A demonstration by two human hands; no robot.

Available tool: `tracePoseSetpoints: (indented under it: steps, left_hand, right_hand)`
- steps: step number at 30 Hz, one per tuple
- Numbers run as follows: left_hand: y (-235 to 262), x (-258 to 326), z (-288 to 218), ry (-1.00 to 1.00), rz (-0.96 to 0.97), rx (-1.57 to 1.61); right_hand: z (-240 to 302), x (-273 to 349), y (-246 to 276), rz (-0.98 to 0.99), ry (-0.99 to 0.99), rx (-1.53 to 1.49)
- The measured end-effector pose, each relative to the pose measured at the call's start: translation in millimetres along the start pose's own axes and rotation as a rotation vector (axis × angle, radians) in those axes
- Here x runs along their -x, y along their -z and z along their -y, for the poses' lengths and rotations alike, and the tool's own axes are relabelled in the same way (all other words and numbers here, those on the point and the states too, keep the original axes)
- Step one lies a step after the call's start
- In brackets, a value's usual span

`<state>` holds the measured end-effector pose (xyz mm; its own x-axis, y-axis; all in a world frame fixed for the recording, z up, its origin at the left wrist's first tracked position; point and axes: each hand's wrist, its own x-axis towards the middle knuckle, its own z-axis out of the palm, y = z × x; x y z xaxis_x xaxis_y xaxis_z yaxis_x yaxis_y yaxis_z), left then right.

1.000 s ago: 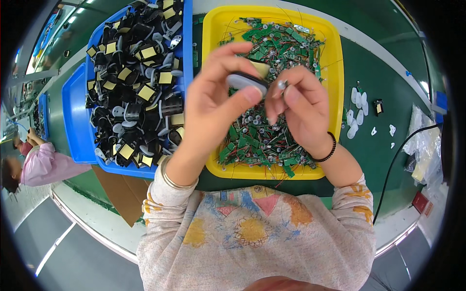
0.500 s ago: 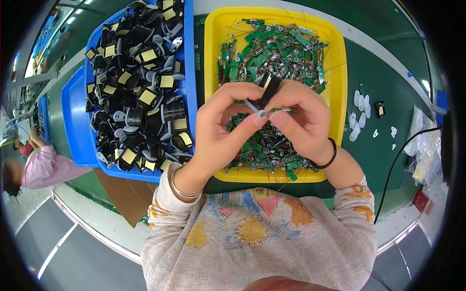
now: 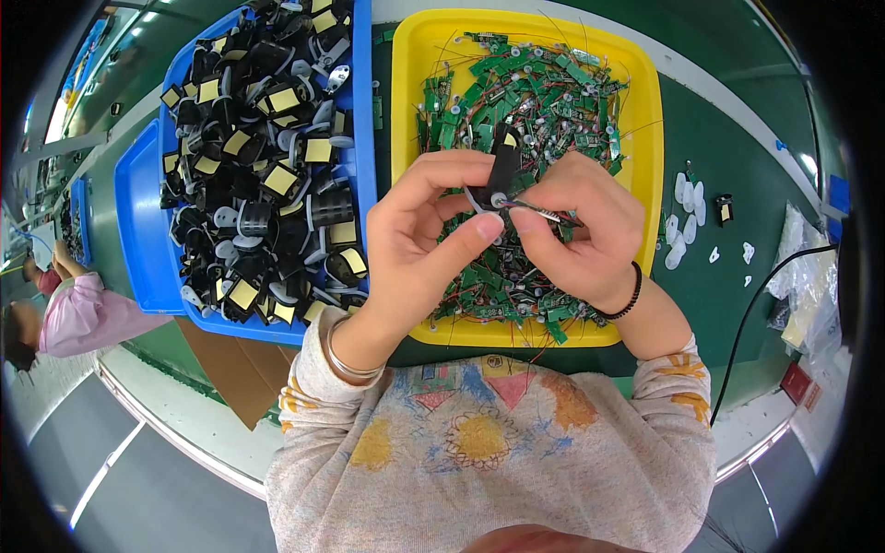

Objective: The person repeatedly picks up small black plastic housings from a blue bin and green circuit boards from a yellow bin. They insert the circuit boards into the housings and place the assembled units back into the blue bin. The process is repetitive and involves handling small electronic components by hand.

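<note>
Both hands meet above the near half of the yellow tray (image 3: pixel 645 230), pinched together on one small black plastic part (image 3: pixel 503 164). The left hand (image 3: pixel 419 244) grips it between thumb and curled fingers; the right hand (image 3: pixel 581 235) closes on it from the other side, thumb pressed near a thin metal pin or wire that sticks out toward the right. The part is narrow and matte, with a pale round fitting at its lower end, and it stands nearly upright in the view — long axis running away from the person, lower end between the thumbs. The yellow tray is smooth, glossy plastic with rounded corners, heaped with a tangle of little green circuit boards (image 3: pixel 535 88) and fine red wires, too many to count. To its left stand two blue trays; the nearer blue tray (image 3: pixel 361 111) is piled with black moulded housings (image 3: pixel 267 184), many bearing a square yellowish pad — again too many to count. On the green table mat (image 3: pixel 737 295) to the right lie several small white oval pieces (image 3: pixel 687 221), near a black cable (image 3: pixel 751 313). A dark band circles the right wrist, a thin metal bangle the left.
</note>
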<state>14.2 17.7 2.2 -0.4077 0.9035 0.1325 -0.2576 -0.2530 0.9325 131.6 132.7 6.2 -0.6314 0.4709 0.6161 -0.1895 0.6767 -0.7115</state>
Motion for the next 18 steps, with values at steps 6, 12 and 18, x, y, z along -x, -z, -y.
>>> tracePoseSetpoints:
  steps: [6,12,18]
  left_hand:
    - [-0.9,0.6,0.2,-0.008,-0.015,-0.009]
    - [-5.5,2.0,-2.8,0.032,-0.055,-0.052]
    - [-4.8,2.7,-0.1,0.001,-0.027,0.006]
  right_hand:
    - [1.7,-1.2,0.7,0.008,0.065,0.076]
    - [-1.0,-0.5,-0.8,-0.006,0.17,0.137]
    - [2.2,0.2,-1.7,0.007,0.173,0.123]
